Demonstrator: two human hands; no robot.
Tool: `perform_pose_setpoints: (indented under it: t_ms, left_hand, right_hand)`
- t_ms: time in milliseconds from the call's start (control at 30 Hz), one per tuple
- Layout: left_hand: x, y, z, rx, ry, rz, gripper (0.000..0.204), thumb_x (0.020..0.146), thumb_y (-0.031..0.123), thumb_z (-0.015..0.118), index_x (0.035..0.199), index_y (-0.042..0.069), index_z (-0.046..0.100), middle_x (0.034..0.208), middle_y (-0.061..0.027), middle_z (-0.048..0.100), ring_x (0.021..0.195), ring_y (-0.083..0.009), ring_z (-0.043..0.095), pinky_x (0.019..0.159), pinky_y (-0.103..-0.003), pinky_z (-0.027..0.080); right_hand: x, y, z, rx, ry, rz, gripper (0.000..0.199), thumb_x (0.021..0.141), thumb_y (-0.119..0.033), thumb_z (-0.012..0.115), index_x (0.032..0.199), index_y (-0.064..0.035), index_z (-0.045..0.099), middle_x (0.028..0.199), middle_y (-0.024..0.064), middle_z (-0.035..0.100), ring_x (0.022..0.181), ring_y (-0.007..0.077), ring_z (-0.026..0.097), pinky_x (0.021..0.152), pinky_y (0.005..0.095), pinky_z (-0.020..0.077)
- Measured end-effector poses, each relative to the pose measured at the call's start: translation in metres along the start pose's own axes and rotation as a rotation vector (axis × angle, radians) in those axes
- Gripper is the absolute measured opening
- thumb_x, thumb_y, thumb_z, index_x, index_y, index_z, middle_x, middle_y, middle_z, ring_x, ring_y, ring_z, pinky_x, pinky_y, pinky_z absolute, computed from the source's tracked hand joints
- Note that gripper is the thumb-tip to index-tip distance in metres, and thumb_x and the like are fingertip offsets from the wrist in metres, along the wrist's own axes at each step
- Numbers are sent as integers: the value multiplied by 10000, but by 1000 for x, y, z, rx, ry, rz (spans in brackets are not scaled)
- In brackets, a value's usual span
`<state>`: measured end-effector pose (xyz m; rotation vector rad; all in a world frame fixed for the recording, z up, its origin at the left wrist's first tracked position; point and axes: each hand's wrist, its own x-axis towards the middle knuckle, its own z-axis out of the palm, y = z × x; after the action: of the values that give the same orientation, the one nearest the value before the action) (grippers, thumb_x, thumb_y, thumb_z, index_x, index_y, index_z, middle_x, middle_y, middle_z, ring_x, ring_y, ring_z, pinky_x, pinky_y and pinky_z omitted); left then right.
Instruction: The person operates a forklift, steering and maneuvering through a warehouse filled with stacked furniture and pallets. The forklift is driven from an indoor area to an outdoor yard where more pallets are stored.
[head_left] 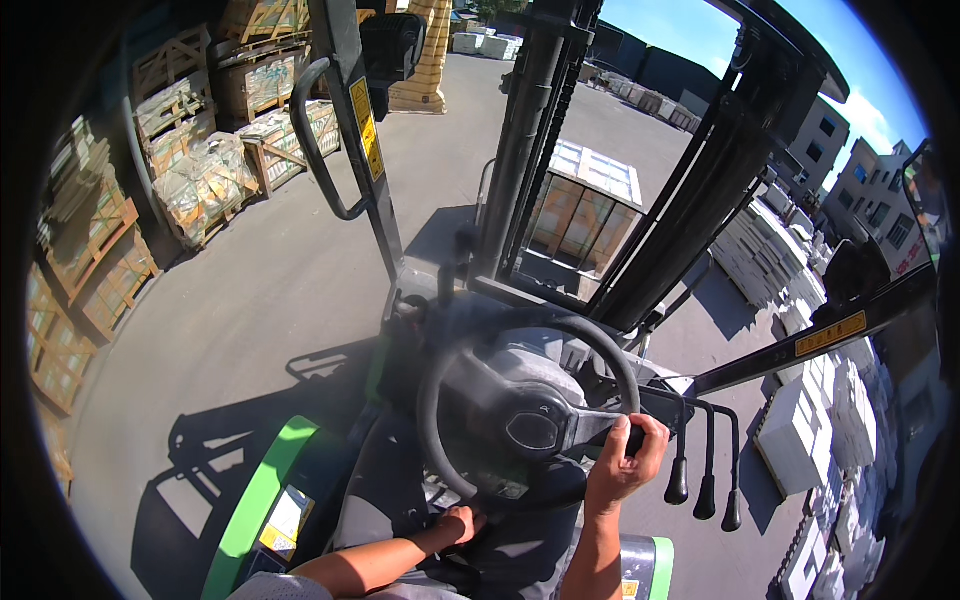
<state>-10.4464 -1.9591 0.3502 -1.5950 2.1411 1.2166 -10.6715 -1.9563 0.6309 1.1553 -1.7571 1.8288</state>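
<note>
I sit at the controls of a forklift, with its black steering wheel [430, 400] before me. My right hand [632, 455] is closed on the right side of the wheel's rim, thumb upward. My left hand [460, 524] rests low over my lap, below the wheel, its fingers curled; I see nothing in it, though its underside is hidden. Three black-knobbed levers [706, 495] stand just right of my right hand, untouched. Beyond the dark mast [515, 150], a slatted wooden crate [575, 220] with a pale top sits in front of the forklift.
Stacked wooden crates [205, 190] line the left side. Piles of pale stone slabs [800, 425] lie close on the right. A curved grab handle [312, 140] runs along the left post. Further crates [650, 100] and buildings [875, 190] stand beyond the paved yard [240, 290].
</note>
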Motion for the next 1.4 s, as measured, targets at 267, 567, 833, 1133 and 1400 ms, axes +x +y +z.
perform_pose_setpoints:
  t_ms: [267,567,833,1133,1400]
  left_hand:
    - [99,67,-54,37,-59,-30,533,1019,548,521,1314,132,672,1308,-201,699,1251,-404,644,1057,-511,517]
    - [234,100,-119,63,-3,173,532,1023,535,509,1329,127,658,1278,-211,706,1212,-413,660,1025,-511,535]
    - [339,153,-164,42,33,185,494,1030,497,483,1253,112,696,1234,-217,716,1155,-410,681,1011,-510,544]
    - [453,241,-220,38,-74,167,596,1033,563,420,1339,121,677,1394,-208,655,1298,-393,621,1086,-499,500]
    - [546,296,-295,-33,-189,131,558,1022,512,444,1189,55,718,955,-159,784,904,-322,764,911,-462,577]
  right_hand:
    - [76,71,75,-13,52,-25,75,939,-19,674,995,13,636,940,86,596,840,191,569,764,334,478]
    - [159,147,183,-10,30,-40,80,927,-36,686,973,12,641,934,95,591,841,203,577,759,330,476]
    - [242,214,270,-46,78,-14,81,944,-60,686,975,5,650,901,72,603,834,200,579,777,328,475]
    - [338,308,352,-106,59,42,100,923,-88,680,964,1,656,912,98,621,831,232,617,745,367,500]
    - [440,367,471,-123,46,-30,133,929,-130,696,942,-2,662,897,105,658,827,250,641,787,368,513]
